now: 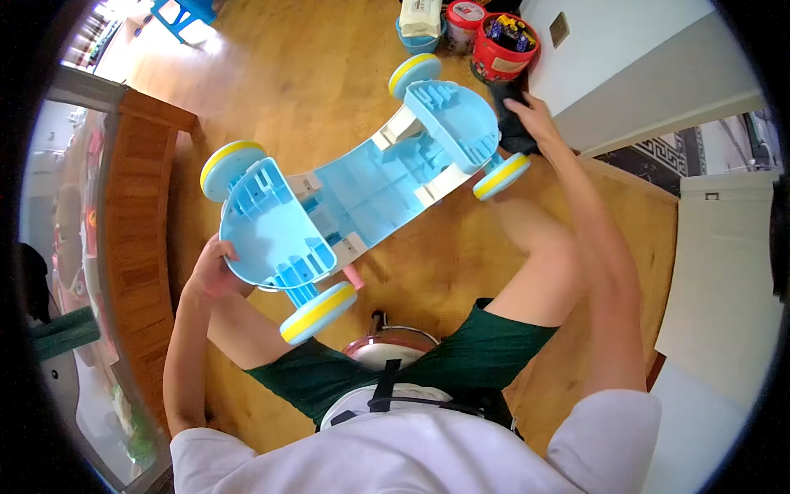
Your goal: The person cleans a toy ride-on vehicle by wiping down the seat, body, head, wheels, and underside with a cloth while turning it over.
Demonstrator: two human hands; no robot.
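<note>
A light blue ride-on toy car is turned with its hollow underside towards me, tilted from lower left to upper right. Its four corners carry blue wheels with yellow treads, such as the near wheel. My left hand is closed on the rim at the toy's lower left end. My right hand grips a black cloth beside the rounded far end, near the right wheel. The cloth is blurred, and I cannot tell whether it touches the toy. A pink handle sticks out below the body.
A red bucket with small packets stands at the back, next to a pink-lidded tub and a blue basin with a wipes pack. A wooden cabinet is on the left. A white wall and doorway lie right.
</note>
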